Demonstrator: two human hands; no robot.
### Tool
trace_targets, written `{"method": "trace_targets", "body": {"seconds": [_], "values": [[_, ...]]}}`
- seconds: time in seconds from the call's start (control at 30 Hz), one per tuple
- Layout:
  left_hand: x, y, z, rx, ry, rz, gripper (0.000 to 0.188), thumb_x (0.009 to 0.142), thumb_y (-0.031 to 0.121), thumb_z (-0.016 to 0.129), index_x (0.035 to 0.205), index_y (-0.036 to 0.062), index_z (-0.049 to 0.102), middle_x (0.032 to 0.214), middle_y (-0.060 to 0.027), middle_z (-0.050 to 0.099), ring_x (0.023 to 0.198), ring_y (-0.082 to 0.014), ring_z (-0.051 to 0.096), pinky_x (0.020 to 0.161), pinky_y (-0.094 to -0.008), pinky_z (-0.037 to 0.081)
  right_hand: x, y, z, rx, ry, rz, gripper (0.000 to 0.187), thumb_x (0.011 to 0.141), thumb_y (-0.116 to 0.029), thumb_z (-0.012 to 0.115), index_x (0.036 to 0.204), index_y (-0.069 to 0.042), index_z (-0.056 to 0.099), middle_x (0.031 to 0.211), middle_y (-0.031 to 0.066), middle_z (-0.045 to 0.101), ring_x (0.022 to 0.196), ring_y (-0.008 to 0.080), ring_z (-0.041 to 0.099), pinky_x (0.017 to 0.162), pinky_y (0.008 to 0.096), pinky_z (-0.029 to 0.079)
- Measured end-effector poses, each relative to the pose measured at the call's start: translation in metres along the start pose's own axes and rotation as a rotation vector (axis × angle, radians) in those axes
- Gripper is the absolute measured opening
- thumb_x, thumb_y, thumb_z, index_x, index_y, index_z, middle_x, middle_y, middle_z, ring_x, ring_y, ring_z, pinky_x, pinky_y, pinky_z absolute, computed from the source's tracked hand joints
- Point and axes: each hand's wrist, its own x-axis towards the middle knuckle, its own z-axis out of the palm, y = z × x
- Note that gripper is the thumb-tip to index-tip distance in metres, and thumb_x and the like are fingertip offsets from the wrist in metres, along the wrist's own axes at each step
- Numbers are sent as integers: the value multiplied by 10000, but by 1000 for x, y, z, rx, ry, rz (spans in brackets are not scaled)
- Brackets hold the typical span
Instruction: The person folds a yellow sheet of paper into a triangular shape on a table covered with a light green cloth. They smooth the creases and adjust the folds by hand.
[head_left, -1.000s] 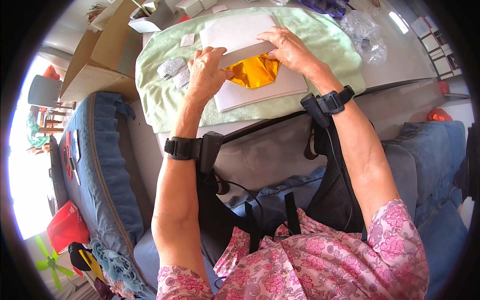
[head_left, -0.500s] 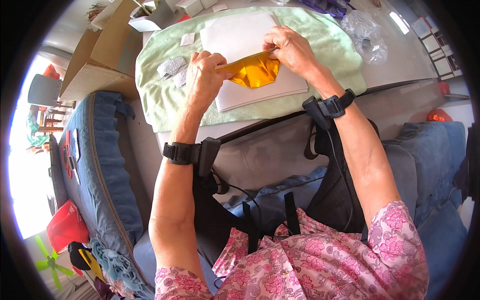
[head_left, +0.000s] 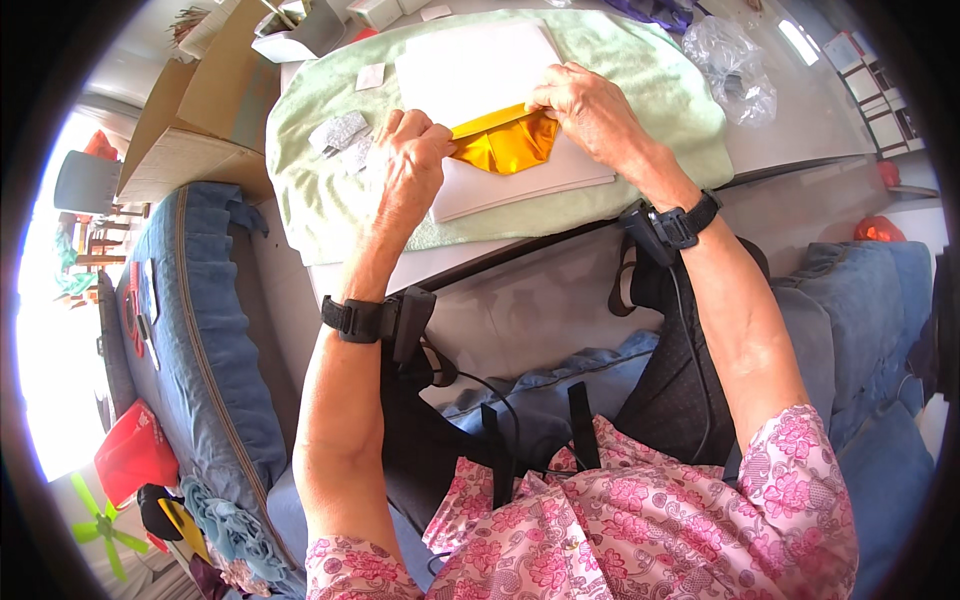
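A shiny gold piece of fabric or foil [head_left: 503,146] stretches between my hands, its top edge folded into a straight band and its lower part hanging in soft pleats. My left hand [head_left: 410,150] pinches its left end, fingers closed. At the right end my right hand [head_left: 588,108] grips it between thumb and fingers. Beneath it lie white paper sheets [head_left: 475,60] on a pale green towel [head_left: 310,210]. Left of the sheets are crumpled grey-white scraps [head_left: 340,133] and a small white square [head_left: 370,76].
A cardboard box [head_left: 190,140] stands at the left, beside a grey-white container [head_left: 300,38]. Clear plastic wrap [head_left: 728,70] lies at the far right of the table, near purple material [head_left: 655,12]. A blue sofa arm [head_left: 225,330] is at my left.
The gold piece's top edge has turned so that its band now shows bright gold. My right hand has shifted slightly right and nearer; my left hand has moved only a little.
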Motion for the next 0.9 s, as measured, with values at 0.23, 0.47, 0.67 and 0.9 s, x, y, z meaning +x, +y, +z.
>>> {"method": "trace_targets", "body": {"seconds": [0.23,0.47,0.67,0.9], "values": [[-4,5,0,113,0,121,51,703,-1,606,749,9,625,826,-115,588,828,-286,572,748,-393,489,-4,-3,-5,-57,4,-135,84,787,14,594,794,-34,662,862,63,622,941,249,611,786,349,553],[-5,9,-1,138,-48,117,80,683,-13,595,759,7,609,847,-128,574,861,-297,566,778,-405,476,-9,-15,6,19,-168,-79,273,913,-90,549,1140,48,609,1295,149,566,1259,304,501,1024,367,462],[-8,11,0,128,-57,99,99,682,-5,591,780,-1,607,871,-149,561,872,-314,555,784,-422,463,-13,-37,19,79,-194,-143,559,976,-407,511,1360,-2,488,1490,134,416,1423,307,313,1185,429,246],[-6,28,-1,46,35,61,238,776,54,594,998,-31,603,1010,-192,575,999,-358,540,904,-462,417,-17,-38,23,1,-238,-117,629,973,-453,508,1434,-37,403,1529,123,359,1433,299,296,1193,426,224]]}}
